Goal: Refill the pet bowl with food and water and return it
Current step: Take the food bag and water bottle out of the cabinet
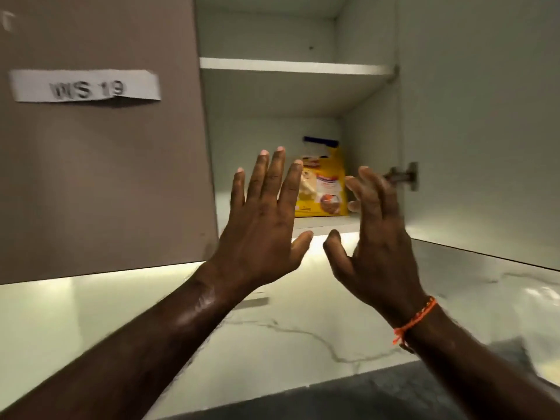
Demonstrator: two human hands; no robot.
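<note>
Two bare hands rise toward an open wall cabinet (303,95) in a kitchen, seen from a head-worn camera. The left hand (266,216) is spread flat, its back to the camera, fingers straight and apart, its grip fully open with nothing in it. The right hand (375,237), blurred, has its fingers loosely bent and parted, its grip likewise open and holding nothing; an orange thread bracelet (415,318) circles that wrist.

Between and behind the two hands stands a yellow pet food bag (325,183), upright on the cabinet's lower shelf (321,222), toward the right rear corner. The right fingertips appear just beside the bag's right edge; whether they touch it cannot be told. The pet bowl is not in view.

An upper shelf (297,66) spans the cabinet above the bag. The open door (485,116) stands at right, with a metal hinge (404,176) on its inner face. At left, a closed taupe door (100,162) bears a paper label (86,86) reading "WS 19". Below, a pale marble-veined wall (303,328) glows under a strip of light beneath the cabinets.
</note>
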